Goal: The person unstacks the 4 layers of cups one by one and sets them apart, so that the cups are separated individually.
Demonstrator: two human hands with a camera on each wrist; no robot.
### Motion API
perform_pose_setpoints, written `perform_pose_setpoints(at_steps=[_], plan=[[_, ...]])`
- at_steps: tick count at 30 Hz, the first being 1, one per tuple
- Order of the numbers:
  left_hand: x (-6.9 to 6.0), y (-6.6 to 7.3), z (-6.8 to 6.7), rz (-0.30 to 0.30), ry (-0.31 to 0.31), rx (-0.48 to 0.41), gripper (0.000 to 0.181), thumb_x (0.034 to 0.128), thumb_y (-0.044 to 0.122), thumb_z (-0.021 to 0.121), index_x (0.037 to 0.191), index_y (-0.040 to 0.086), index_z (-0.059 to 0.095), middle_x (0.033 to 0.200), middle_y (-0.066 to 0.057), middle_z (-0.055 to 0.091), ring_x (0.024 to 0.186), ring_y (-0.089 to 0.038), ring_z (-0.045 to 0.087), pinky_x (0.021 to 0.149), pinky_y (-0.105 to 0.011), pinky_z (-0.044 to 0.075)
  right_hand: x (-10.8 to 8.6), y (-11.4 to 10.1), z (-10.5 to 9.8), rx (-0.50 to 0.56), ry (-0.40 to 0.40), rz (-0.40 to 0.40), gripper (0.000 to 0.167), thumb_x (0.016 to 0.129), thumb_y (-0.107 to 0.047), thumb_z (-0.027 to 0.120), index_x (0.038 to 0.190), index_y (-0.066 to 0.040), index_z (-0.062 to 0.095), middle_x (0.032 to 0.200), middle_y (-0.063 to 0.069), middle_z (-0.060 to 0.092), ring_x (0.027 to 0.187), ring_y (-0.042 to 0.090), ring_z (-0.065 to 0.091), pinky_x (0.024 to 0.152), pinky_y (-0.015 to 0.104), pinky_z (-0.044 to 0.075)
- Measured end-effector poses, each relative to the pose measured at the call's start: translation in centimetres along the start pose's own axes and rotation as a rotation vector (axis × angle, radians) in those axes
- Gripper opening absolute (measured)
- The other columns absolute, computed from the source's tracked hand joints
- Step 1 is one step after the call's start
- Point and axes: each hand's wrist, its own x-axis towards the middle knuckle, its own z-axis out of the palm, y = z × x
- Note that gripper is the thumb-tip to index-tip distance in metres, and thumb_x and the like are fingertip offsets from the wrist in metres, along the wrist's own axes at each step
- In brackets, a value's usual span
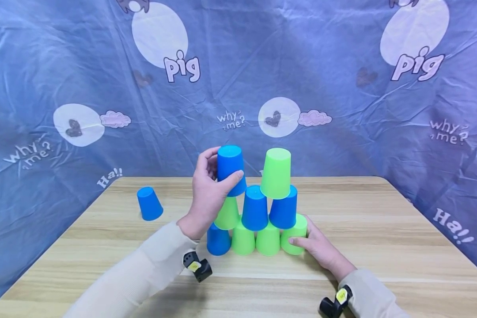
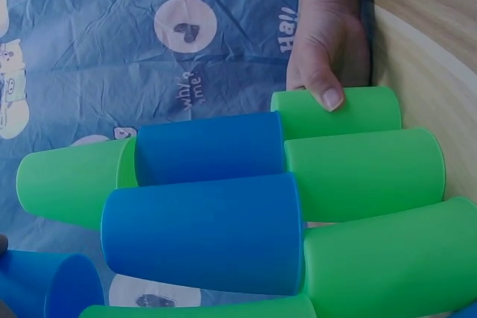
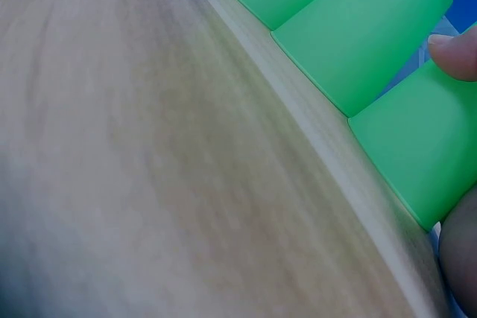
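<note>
Upside-down cups stand in a stack. Its bottom row is one blue cup (image 1: pixel 218 240) at the left and three green ones; the middle row has a green cup (image 1: pixel 227 214) and two blue cups (image 1: pixel 255 208). On top at the right sits a green cup (image 1: pixel 276 173). My left hand (image 1: pixel 210 192) grips a blue cup (image 1: pixel 229 165) at the upper left, over the middle row's green cup; whether they touch I cannot tell. My right hand (image 1: pixel 322 247) holds the rightmost bottom green cup (image 1: pixel 296 234) around its side, thumb in front, also visible in the right wrist view (image 3: pixel 425 147).
One more blue cup (image 1: pixel 149 204) stands upside down by itself on the wooden table (image 1: pixel 381 229), to the left of the stack. Behind the table hangs a blue patterned cloth (image 1: pixel 322 53).
</note>
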Motion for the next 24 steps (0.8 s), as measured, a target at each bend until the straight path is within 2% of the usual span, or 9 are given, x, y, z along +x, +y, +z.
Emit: perform_pose_setpoints(at_steps=[12, 20, 24], plan=[[0.1, -0.2, -1.0, 0.078, 0.073, 0.014, 0.056, 0.0827, 0.015, 0.069, 0.131, 0.02, 0.04, 0.117, -0.002, 0.052, 0.106, -0.018, 0.051, 0.088, -0.042, 0.045, 0.2, 0.4, 0.0, -0.002, 0.002, 0.015, 0.061, 0.083, -0.01, 0.062, 0.132, 0.001, 0.028, 0.116, 0.009, 0.054, 0.101, 0.01, 0.056, 0.09, 0.026, 0.043], [0.2, -0.8, -2.0, 0.185, 0.106, 0.045, 0.057, 0.0822, 0.014, 0.067, 0.131, 0.013, 0.038, 0.117, -0.008, 0.05, 0.103, -0.021, 0.049, 0.084, -0.041, 0.043, 0.2, 0.3, 0.0, -0.005, 0.001, 0.025, 0.062, 0.083, -0.011, 0.063, 0.133, 0.0, 0.028, 0.118, 0.013, 0.053, 0.102, 0.012, 0.055, 0.092, 0.028, 0.042], [0.4, -1.0, -2.6, 0.199, 0.127, 0.061, 0.057, 0.082, 0.015, 0.067, 0.131, 0.013, 0.037, 0.119, -0.009, 0.049, 0.104, -0.02, 0.048, 0.084, -0.042, 0.043, 0.2, 0.3, 0.0, -0.008, 0.002, 0.028, 0.062, 0.083, -0.011, 0.063, 0.133, 0.0, 0.028, 0.119, 0.014, 0.053, 0.103, 0.012, 0.055, 0.092, 0.029, 0.041]])
